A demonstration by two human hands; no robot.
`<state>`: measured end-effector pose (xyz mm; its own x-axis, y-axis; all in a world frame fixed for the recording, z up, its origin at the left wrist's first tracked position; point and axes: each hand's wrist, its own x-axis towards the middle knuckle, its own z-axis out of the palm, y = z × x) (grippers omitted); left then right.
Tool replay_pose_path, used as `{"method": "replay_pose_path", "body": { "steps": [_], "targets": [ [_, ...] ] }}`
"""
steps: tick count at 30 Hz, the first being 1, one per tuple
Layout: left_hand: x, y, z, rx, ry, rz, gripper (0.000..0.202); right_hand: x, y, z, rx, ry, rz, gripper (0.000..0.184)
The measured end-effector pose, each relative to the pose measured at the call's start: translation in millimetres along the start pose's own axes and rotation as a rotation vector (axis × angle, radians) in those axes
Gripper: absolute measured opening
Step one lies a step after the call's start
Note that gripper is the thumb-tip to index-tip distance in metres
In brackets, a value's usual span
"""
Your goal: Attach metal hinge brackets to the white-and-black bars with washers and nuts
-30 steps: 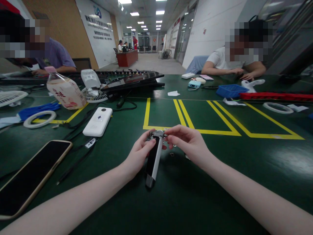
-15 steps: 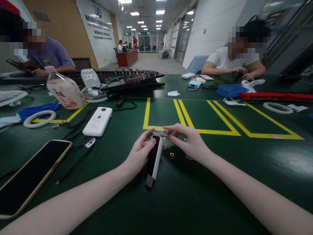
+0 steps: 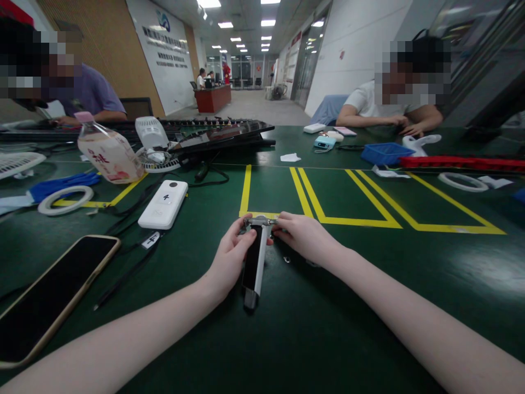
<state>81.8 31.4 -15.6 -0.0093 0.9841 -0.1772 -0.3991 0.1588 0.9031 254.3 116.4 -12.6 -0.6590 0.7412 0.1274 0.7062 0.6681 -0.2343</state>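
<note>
My left hand (image 3: 233, 251) is closed around the upper part of a black-and-silver bar (image 3: 255, 260), thumb pressed on its dark face. The bar leans with its dark lower end toward me. Across its top sits a shiny metal crosspiece (image 3: 259, 220). At the right end of that crosspiece, the bunched fingertips of my right hand (image 3: 305, 235) pinch a small metal part, largely covered by the fingers. A small metal ring (image 3: 287, 259) lies on the green table below my right hand. Another small piece (image 3: 313, 263) beside the wrist is partly hidden.
A phone (image 3: 57, 298), a white power bank (image 3: 164, 204) and a tape roll (image 3: 65, 200) lie to the left. Behind them stand a bottle (image 3: 110, 153) and a white fan (image 3: 151, 133). A blue basket (image 3: 384, 155) is at the right. Two people sit across the table.
My right hand's fingers have drawn together at the crosspiece's right end, where they were more spread before. The bar has shifted slightly, and its crosspiece lies more level.
</note>
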Motion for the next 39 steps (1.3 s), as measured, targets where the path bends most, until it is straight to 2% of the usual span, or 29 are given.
{"method": "replay_pose_path", "body": {
  "steps": [7,14,20,23,25,28,30,34,39],
  "targets": [
    [-0.4,-0.2,0.3,-0.022,-0.015,-0.016,0.054,2.1,7.7,3.1,0.102,-0.024,0.090,0.001],
    [0.3,-2.1,-1.1,-0.016,-0.040,-0.012,0.055,3.3,14.0,5.1,0.191,-0.059,0.142,0.004],
    [2.1,-3.9,-1.9,-0.020,-0.051,-0.001,0.056,-4.6,11.6,1.7,0.263,-0.041,0.076,0.002],
    [1.8,-4.8,-3.0,-0.013,-0.054,-0.001,0.057,-7.6,9.7,-3.3,0.307,-0.040,0.031,0.007],
    [1.3,-4.8,-3.5,-0.012,-0.063,0.003,0.055,-8.9,7.6,-9.9,0.459,0.009,0.021,0.006],
    [1.0,-3.9,-2.9,-0.010,-0.074,0.007,0.054,-10.7,1.3,-23.2,0.901,0.116,0.039,0.018],
    [1.2,-3.3,-1.9,-0.007,-0.067,0.003,0.055,-12.3,-5.0,-31.4,1.091,0.128,0.064,0.022],
    [1.9,-4.0,-2.0,-0.003,-0.067,0.013,0.057,-14.7,-15.7,-36.9,1.137,0.083,0.086,0.019],
    [3.0,-7.7,-5.7,0.009,-0.096,0.018,0.055,-13.9,-14.3,-29.6,1.134,0.123,0.101,0.017]
  ]
}}
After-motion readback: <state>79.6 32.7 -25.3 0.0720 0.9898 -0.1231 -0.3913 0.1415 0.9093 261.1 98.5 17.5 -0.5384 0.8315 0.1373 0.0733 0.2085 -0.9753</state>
